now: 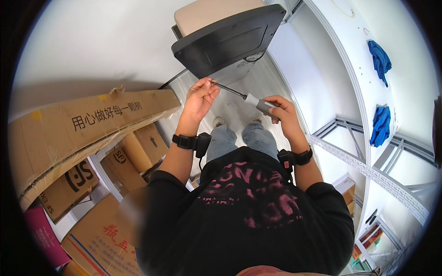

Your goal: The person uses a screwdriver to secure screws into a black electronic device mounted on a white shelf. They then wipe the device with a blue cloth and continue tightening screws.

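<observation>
A screwdriver (260, 105) with a grey handle and a dark shaft spans the space between my hands. My right hand (282, 112) is wrapped round its handle. At the other end, my left hand (201, 97) pinches the shaft near the tip, so the very end is hidden by the fingers. Both hands are held out in front of my body, above my feet. Just beyond them is a chair-like piece with a black underside panel (230, 40) and a beige cushion (216, 14), tilted so the panel faces me.
On the left, a long cardboard box (55, 133) lies over shelves holding several cartons (96, 230). A white shelving unit with metal rails (340, 149) stands close on the right. Two blue cloths (380, 126) hang on its far wall. Below is a grey floor (232, 99).
</observation>
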Demonstrator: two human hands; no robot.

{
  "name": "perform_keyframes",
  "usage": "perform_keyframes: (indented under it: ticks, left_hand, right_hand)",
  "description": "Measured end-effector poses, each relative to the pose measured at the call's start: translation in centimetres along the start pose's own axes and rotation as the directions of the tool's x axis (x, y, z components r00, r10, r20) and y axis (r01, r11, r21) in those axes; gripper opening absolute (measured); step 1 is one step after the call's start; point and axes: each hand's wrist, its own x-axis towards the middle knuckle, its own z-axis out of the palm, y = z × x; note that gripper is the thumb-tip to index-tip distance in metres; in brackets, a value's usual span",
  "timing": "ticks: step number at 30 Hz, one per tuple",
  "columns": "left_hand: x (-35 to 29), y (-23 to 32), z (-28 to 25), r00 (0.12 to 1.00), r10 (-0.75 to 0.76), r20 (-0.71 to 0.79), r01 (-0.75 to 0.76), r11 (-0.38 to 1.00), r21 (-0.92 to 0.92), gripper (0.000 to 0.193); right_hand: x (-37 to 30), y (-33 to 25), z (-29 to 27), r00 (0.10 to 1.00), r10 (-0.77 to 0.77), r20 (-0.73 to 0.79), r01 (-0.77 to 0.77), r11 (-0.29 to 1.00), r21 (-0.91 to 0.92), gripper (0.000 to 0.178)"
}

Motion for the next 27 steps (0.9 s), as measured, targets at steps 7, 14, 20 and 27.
perform_keyframes:
  ticks: [7,14,20,27]
  left_hand:
    - [-2.0,0.9,-1.4,0.995,0.010,-0.100,0.000,0.995,0.097,0.011]
    - [-3.5,4.6,0.6,0.979,0.026,-0.201,0.019,0.975,0.220,0.012]
    - [-3.0,8.0,2.7,0.975,0.086,-0.203,-0.009,0.935,0.355,0.014]
    - [-0.8,8.0,2.5,0.988,0.032,-0.151,0.017,0.949,0.315,0.018]
  right_hand:
    - [-0.3,0.8,2.1,0.999,-0.032,0.004,0.032,0.999,-0.044,0.030]
    - [0.6,0.0,4.0,0.928,-0.365,0.079,0.372,0.889,-0.268,0.033]
    - [1.1,-0.4,6.1,0.929,-0.357,0.095,0.362,0.931,-0.044,0.030]
    - [0.8,2.7,9.9,0.987,-0.149,-0.064,0.162,0.933,0.320,0.026]
